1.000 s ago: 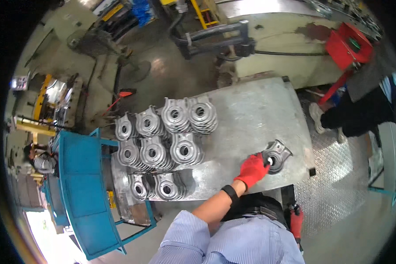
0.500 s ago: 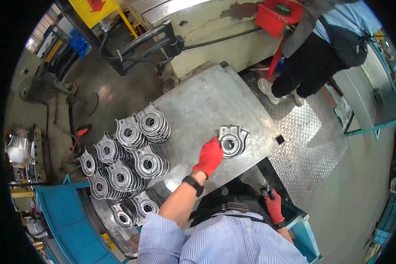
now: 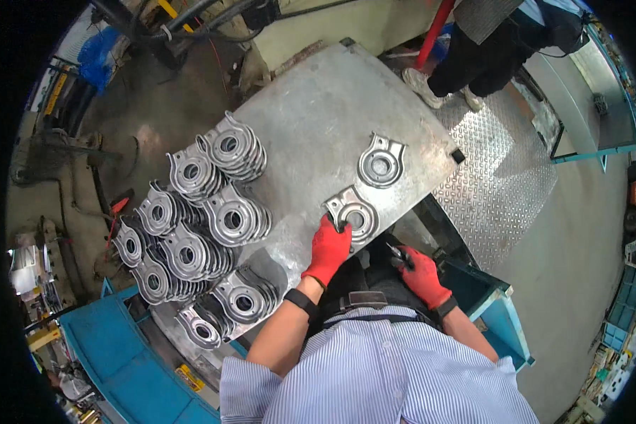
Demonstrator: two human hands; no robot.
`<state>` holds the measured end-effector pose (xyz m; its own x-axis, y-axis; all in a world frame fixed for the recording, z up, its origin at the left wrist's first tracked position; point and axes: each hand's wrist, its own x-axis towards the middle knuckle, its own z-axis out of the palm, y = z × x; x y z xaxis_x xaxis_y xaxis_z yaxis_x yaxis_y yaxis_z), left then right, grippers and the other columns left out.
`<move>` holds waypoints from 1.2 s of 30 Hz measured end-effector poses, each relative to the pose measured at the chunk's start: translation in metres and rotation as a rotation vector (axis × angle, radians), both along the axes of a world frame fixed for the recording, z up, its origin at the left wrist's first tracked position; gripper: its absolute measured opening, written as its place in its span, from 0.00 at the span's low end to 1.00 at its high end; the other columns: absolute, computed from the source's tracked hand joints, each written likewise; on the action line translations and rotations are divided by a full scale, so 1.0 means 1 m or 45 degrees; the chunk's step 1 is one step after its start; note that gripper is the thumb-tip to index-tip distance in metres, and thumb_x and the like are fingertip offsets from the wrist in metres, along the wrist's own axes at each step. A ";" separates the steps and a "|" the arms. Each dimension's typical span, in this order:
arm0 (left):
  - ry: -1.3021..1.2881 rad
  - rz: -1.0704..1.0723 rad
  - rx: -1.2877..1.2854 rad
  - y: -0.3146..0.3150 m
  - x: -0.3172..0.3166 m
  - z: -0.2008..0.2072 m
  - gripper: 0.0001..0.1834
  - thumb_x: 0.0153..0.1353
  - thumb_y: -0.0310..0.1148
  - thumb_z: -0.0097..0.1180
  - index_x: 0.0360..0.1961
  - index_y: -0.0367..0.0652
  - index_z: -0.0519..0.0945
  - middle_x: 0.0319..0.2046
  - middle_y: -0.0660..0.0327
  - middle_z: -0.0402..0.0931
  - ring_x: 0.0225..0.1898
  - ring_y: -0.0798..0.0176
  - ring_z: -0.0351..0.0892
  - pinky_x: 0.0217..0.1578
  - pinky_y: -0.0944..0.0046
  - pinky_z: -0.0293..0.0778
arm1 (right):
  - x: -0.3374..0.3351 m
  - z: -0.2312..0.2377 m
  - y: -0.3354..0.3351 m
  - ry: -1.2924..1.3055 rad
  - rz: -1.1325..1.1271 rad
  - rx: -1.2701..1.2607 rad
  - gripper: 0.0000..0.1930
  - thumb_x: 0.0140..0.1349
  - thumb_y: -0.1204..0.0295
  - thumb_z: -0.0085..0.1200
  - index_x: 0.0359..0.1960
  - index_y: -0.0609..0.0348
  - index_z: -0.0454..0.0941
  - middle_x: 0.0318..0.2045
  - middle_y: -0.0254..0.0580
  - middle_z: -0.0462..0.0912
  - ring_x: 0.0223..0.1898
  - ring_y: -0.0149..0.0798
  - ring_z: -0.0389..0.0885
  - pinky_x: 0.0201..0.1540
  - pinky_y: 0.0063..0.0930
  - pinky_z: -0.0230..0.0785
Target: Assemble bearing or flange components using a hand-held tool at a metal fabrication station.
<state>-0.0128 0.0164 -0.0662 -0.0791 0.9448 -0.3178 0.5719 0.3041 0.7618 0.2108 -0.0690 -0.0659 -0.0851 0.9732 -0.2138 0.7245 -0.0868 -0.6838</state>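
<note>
My left hand [image 3: 331, 246], in a red glove with dark fingertips, grips the tabbed edge of a stamped metal bracket [image 3: 367, 225] with a round opening. This bracket is at the table's near edge. A second bracket [image 3: 394, 174] lies flat on the metal table [image 3: 311, 106], just beyond it. My right hand [image 3: 420, 275], also red-gloved, is closed around a small dark pen-like tool [image 3: 397, 251] off the near edge of the table. The tool's thin tip points toward the held bracket but is apart from it. Its exact kind is not clear.
Several stacks of like brackets [image 3: 234, 215] cover the table's left side. A blue metal cart [image 3: 131, 353] stands at lower left and a blue bin [image 3: 502, 318] by my right arm. A person [image 3: 473, 63] stands at the far right on a tread-plate floor [image 3: 495, 184].
The view has shifted. Two brackets now show apart where one was visible; my left hand has one nearer me. My right hand has come up toward the table edge with the tool.
</note>
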 end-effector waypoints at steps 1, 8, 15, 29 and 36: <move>-0.001 0.025 -0.025 0.002 0.003 0.003 0.26 0.53 0.37 0.56 0.49 0.32 0.65 0.38 0.40 0.76 0.43 0.40 0.75 0.44 0.48 0.70 | -0.001 -0.007 0.001 -0.070 0.013 0.002 0.22 0.50 0.70 0.57 0.50 0.55 0.72 0.43 0.50 0.78 0.45 0.52 0.76 0.45 0.41 0.69; 0.073 0.018 -0.125 0.003 0.006 -0.028 0.21 0.51 0.39 0.59 0.38 0.31 0.72 0.36 0.40 0.76 0.42 0.39 0.74 0.42 0.49 0.70 | -0.017 -0.023 0.015 -0.134 0.092 -0.053 0.20 0.51 0.69 0.55 0.48 0.57 0.70 0.41 0.50 0.77 0.44 0.53 0.76 0.43 0.42 0.69; 0.122 0.012 -0.091 0.003 0.009 -0.038 0.21 0.51 0.39 0.59 0.38 0.32 0.72 0.37 0.41 0.76 0.43 0.39 0.74 0.44 0.49 0.69 | -0.016 -0.040 0.014 -0.225 0.054 -0.048 0.19 0.52 0.69 0.54 0.47 0.56 0.70 0.39 0.49 0.78 0.41 0.53 0.77 0.40 0.43 0.70; 0.112 0.058 -0.217 0.010 0.012 -0.027 0.22 0.51 0.40 0.59 0.37 0.30 0.73 0.37 0.39 0.76 0.43 0.38 0.74 0.43 0.49 0.70 | -0.020 -0.043 0.013 -0.223 0.013 -0.047 0.19 0.52 0.69 0.54 0.47 0.58 0.71 0.39 0.49 0.78 0.41 0.53 0.77 0.41 0.42 0.70; 0.137 0.024 -0.181 0.010 0.013 -0.028 0.21 0.52 0.39 0.58 0.37 0.29 0.73 0.36 0.38 0.76 0.42 0.38 0.74 0.43 0.48 0.70 | -0.021 -0.047 0.011 -0.225 0.001 -0.020 0.19 0.51 0.69 0.54 0.46 0.58 0.71 0.38 0.49 0.79 0.40 0.52 0.78 0.40 0.42 0.71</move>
<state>-0.0002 0.0260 -0.0943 -0.1374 0.8890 -0.4369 0.6408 0.4161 0.6451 0.1903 -0.0577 -0.1128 -0.0453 0.9695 -0.2407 0.8334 -0.0962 -0.5442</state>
